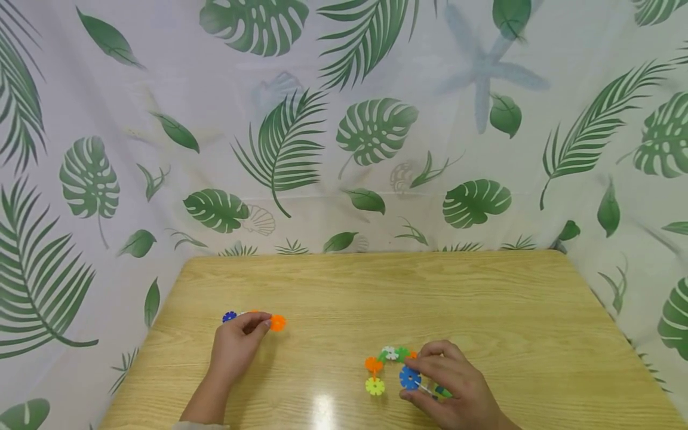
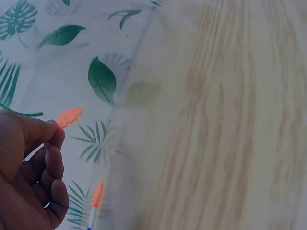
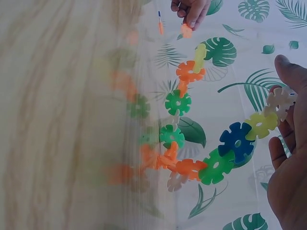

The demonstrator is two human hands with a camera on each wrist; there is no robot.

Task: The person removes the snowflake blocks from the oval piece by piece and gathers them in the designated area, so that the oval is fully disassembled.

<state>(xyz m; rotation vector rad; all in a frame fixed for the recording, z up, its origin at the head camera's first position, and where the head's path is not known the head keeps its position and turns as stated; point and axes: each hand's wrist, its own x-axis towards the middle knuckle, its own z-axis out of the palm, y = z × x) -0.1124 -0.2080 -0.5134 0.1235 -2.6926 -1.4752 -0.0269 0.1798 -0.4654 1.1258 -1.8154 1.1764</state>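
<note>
The left hand (image 1: 235, 344) pinches an orange, notched plastic disc (image 1: 277, 323) between thumb and fingertips, at 2 o'clock from its palm and above the bench. The right hand (image 1: 457, 382) pinches the upper and lower edges of a blue, notched plastic disc (image 1: 410, 377) at its 9 o'clock. A white, notched plastic disc (image 1: 426, 389), edge-on, joins the blue one; the green and yellow pieces behind it are largely covered by the hand.

Outward, between 9 and 10 o'clock of the right hand, curves a multicoloured chain of interlocked discs (image 3: 178, 102), ending in a yellow, notched plastic disc (image 1: 375, 386). The right-wrist view resolves two yellow, three green, one dark blue and at least three white members; the orange ones overlap too closely for a sure count.

At 12 o'clock from the left hand lies a short row of three pieces: a dark blue disc (image 1: 229, 316), a white one and an orange one, the last two partly masked by fingers. A pale sleeve (image 1: 201, 426) is cut off below.

All stand over a wood-grained bench (image 1: 333, 292), backed toward 12 o'clock by a white cloth printed with green leaves (image 1: 376, 131).
</note>
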